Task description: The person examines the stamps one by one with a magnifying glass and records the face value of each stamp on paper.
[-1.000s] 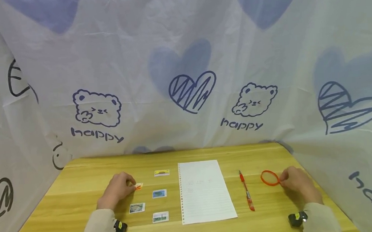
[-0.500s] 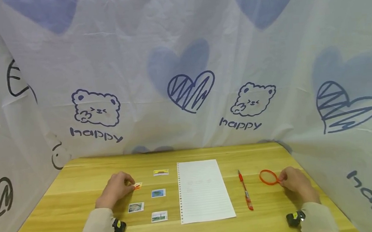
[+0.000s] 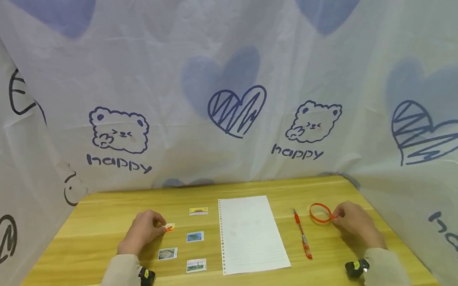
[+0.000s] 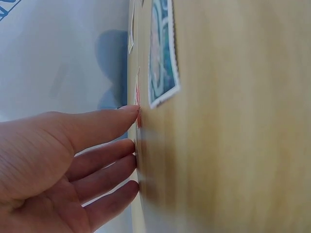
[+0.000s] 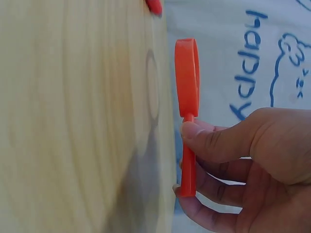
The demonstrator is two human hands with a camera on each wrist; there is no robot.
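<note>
My left hand rests at a small stamp with red-orange marks on the wooden table, its thumb tip on the stamp in the left wrist view and the other fingertips down at the tabletop. In my right hand is a red magnifying glass, gripped by its handle between thumb and fingers. It is raised off the table, and its ring-shaped shadow falls on the wood. Near the left hand lie more stamps: a yellow one, a blue one, a grey-green one and a green landscape one.
A lined sheet of paper with punched holes lies mid-table. Between it and the right hand is a red pen. A white cloth printed with bears and hearts hangs behind the wooden table and along both sides.
My right hand has moved left and slightly away from me with the magnifying glass, bringing its ring closer to the pen. The left hand stays at the red-orange stamp.
</note>
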